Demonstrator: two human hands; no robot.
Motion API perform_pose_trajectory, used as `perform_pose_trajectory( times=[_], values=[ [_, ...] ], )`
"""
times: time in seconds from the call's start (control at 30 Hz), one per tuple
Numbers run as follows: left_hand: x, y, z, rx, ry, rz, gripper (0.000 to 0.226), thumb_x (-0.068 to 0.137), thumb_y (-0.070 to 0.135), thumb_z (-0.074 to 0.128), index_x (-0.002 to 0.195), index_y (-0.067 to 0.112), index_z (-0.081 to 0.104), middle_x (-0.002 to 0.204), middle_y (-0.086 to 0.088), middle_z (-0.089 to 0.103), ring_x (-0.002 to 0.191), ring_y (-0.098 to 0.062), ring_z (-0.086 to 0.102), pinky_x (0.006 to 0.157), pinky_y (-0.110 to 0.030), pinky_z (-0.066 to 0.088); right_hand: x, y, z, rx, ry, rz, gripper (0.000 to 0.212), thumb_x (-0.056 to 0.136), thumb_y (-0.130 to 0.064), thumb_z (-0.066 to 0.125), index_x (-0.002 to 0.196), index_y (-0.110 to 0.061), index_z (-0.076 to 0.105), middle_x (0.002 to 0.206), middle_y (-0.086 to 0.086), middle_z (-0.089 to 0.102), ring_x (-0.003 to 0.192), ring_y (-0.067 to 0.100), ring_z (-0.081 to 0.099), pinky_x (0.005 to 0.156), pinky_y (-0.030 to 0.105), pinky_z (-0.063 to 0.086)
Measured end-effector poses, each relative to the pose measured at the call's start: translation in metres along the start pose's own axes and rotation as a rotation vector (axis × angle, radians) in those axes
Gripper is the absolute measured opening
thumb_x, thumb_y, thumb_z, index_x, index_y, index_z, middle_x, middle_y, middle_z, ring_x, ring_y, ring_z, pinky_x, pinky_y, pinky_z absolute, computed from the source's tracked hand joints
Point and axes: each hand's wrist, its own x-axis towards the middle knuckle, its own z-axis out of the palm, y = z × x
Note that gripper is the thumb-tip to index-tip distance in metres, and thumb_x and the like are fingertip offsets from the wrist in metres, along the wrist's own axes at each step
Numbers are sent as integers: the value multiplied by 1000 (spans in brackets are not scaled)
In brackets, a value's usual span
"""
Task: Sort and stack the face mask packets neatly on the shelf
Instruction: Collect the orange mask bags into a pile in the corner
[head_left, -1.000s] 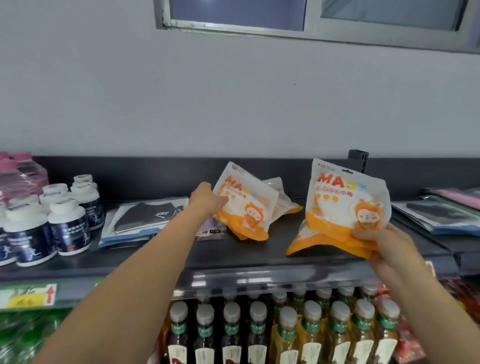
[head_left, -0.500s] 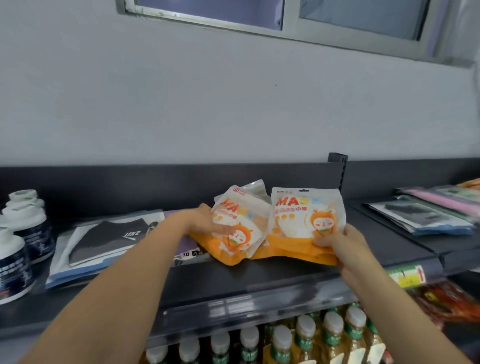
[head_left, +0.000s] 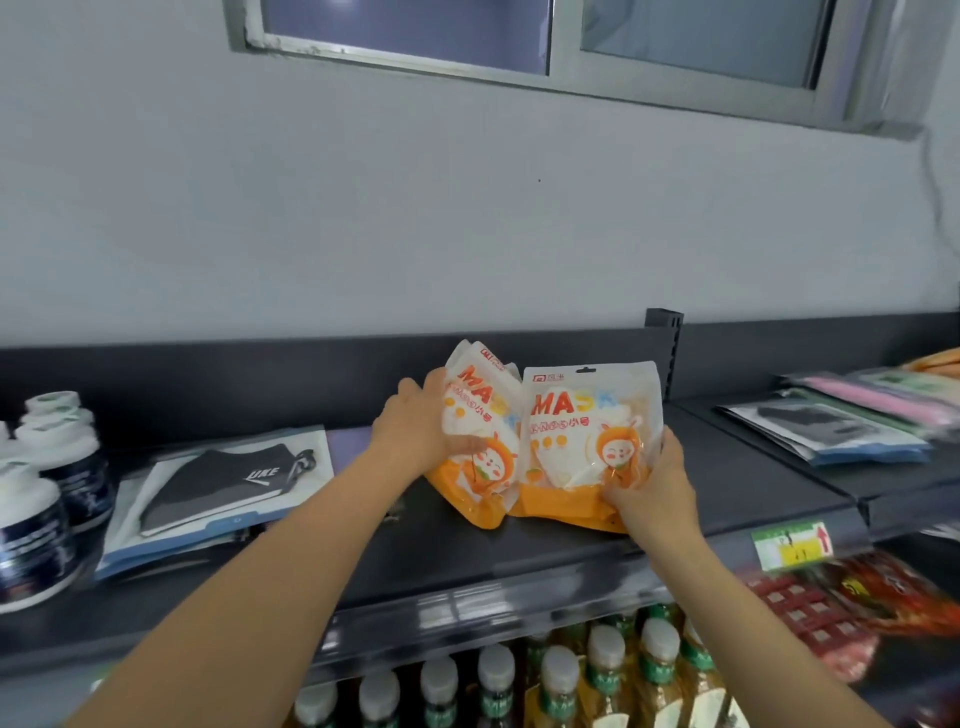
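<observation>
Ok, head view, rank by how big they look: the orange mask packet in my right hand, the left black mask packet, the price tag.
Largest: black mask packet.
Next: orange mask packet, slightly smaller, partly under the right hand.
Smallest: price tag.

Left packet (head_left: 485, 415): left edge covered by the left hand (head_left: 415, 434); right edge tucked behind the right packet (head_left: 576, 431).
Packets behind (head_left: 470, 349): only pale top edges show at frame centre; their number cannot be told.
Left hand grip: fingertips pass out of sight behind the packet.
Right packet, lower right corner: under the right hand (head_left: 649, 488).
White-capped jars (head_left: 47, 499): cut by the left edge; label print blurred.
Bottles (head_left: 558, 686): cut by the bottom edge; only caps and necks show.
Price tag (head_left: 792, 545): print unreadable.
Flat packets (head_left: 878, 410), right edge: smeared, partly out of frame.
Red packs (head_left: 852, 613), lower right: blurred.
Forearms (head_left: 291, 561): run out at the bottom edge.
</observation>
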Motion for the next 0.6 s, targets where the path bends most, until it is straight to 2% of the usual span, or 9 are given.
perform_pose_trajectory(
  times=[0.1, 0.2, 0.3, 0.4, 0.5, 0.6],
  values=[
    [-16, 17, -10, -40, 91, 69, 99, 66, 55, 76, 143, 31, 19, 121, -7, 39, 103, -22, 51, 76, -34, 47, -6, -1, -3, 94, 18, -34, 81, 85, -6, 63, 148, -26, 16, 130, 4, 54, 112, 24, 55, 85, 38, 50],
    [-32, 36, -15, -99, 141, 124, 95, 70, 46, 76, 143, 33, 18, 118, -5, 43, 94, -18, 52, 69, -29, 44, -14, -4, -10, 182, 37, -78, 80, 88, -6, 61, 149, -26, 15, 131, 2, 53, 105, 15, 53, 80, 29, 45],
    [-51, 59, -15, -120, 162, 238, 82, 81, 33, 66, 146, 32, 16, 113, -3, 57, 97, -19, 58, 71, -28, 44, -20, -6, -20, 222, 55, -117, 77, 89, -6, 59, 149, -29, 16, 121, 0, 56, 95, 11, 53, 76, 29, 48],
    [-73, 86, -12, -141, 191, 325, 74, 89, 20, 55, 148, 32, 13, 110, -2, 63, 90, -13, 58, 71, -26, 44, -24, -6, -38, 198, 76, -171, 78, 90, -5, 58, 148, -34, 16, 111, -2, 58, 89, 14, 56, 73, 34, 53],
    [-87, 113, -12, -156, 255, 381, 75, 89, 16, 55, 149, 34, 14, 100, -3, 64, 85, -16, 58, 68, -28, 42, -25, -4, -65, 199, 107, -219, 79, 89, -1, 57, 148, -34, 17, 104, -6, 56, 86, 13, 58, 74, 35, 55],
    [-96, 142, -12, -180, 319, 409, 75, 88, 19, 57, 149, 34, 15, 95, -5, 64, 85, -21, 54, 67, -32, 40, -27, -1, -96, 209, 158, -270, 78, 88, 0, 56, 148, -33, 19, 96, -17, 55, 79, 4, 56, 75, 32, 54]
  ],
)
